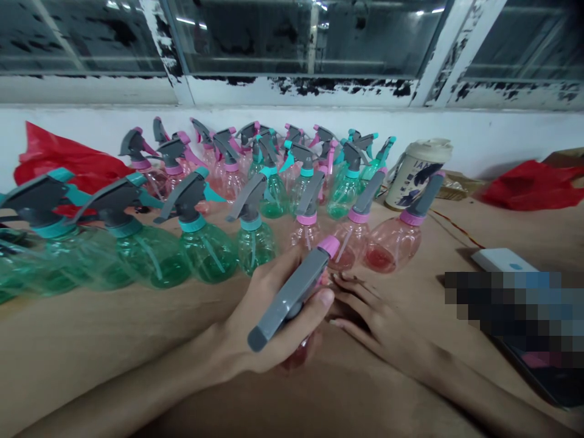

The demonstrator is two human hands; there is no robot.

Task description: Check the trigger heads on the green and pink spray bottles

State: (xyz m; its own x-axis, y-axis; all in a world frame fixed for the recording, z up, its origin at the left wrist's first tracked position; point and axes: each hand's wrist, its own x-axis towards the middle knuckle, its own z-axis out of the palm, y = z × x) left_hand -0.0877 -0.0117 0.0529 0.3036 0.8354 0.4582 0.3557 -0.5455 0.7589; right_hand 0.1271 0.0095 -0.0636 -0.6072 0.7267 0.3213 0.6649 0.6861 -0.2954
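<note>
One spray bottle [292,295] sat in the curled left hand [250,311]; the right hand [381,319], half-open beside it, seemed empty, probably best used steadying the base.

"What's in the left hand [255,307]?"
"A sprayer [292,295], its grey head tipped with pink, fingers curled around it."
"And the right hand [381,319]?"
"Low beside it, fingers stretched out; whether they touch it, I can't quite tell."
"Behind them?"
"A front row: green bottles [210,252] on the left, pink bottles [395,243] on the right. A cup [415,176] stands beyond, near the wall [506,134]."
</note>
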